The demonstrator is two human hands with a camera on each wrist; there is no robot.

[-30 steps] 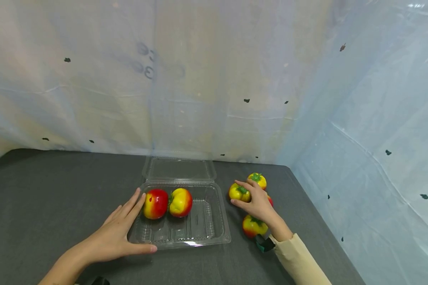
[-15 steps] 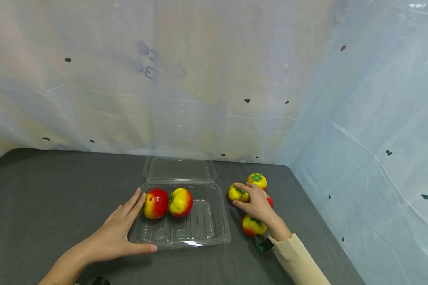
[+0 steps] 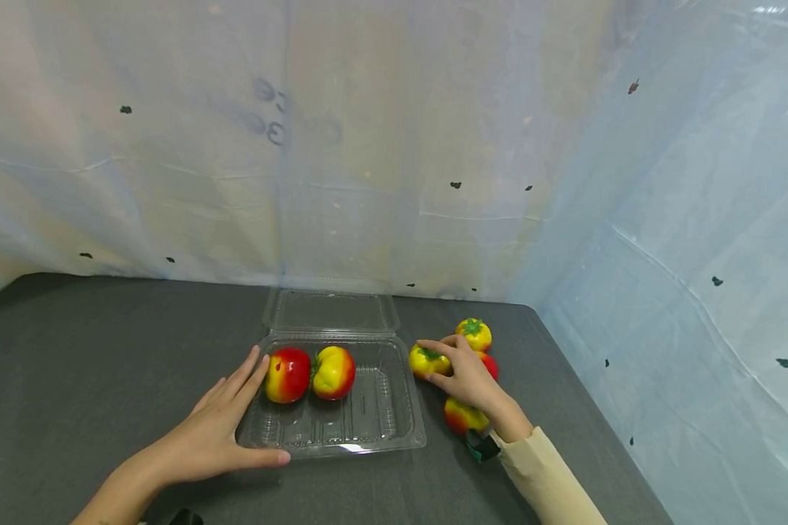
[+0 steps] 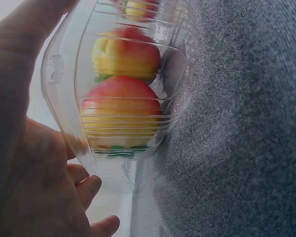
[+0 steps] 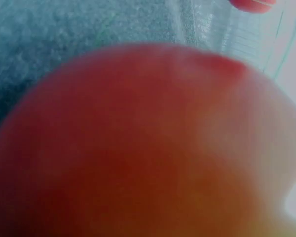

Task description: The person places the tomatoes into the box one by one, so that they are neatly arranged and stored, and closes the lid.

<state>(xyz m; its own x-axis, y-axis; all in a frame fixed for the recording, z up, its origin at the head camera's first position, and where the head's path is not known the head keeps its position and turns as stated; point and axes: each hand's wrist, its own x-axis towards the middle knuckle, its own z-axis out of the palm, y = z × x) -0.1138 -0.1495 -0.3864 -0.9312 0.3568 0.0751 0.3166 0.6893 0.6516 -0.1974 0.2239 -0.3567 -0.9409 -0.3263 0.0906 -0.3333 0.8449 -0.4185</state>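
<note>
My left hand (image 3: 211,437) lies against the left side of a clear plastic clamshell box (image 3: 408,437), fingers straight along its rim and thumb at the front corner. Inside, side by side, sit a glossy red-and-yellow fruit (image 3: 287,375) and a yellower one (image 3: 333,373); the left wrist view shows one fruit (image 4: 121,111) through the ribbed wall. My right hand (image 3: 470,377) holds a yellow fruit with a green leafy cap (image 3: 424,362) between thumb and fingers, close to the box's right rim. A red-and-yellow fruit (image 5: 138,143) fills the right wrist view, blurred.
Around the right hand lie a yellow capped fruit (image 3: 474,334) behind, a red one (image 3: 490,364) partly hidden, and a red-and-yellow one (image 3: 462,415) under the wrist. The box's transparent lid (image 3: 331,312) is folded back toward the plastic sheet wall (image 3: 368,182). Dark cloth covers the table (image 3: 118,350).
The right hand has shifted left, bringing the yellow capped fruit nearer the box; more of the red fruit behind it shows. The left hand and the box have stayed in place.
</note>
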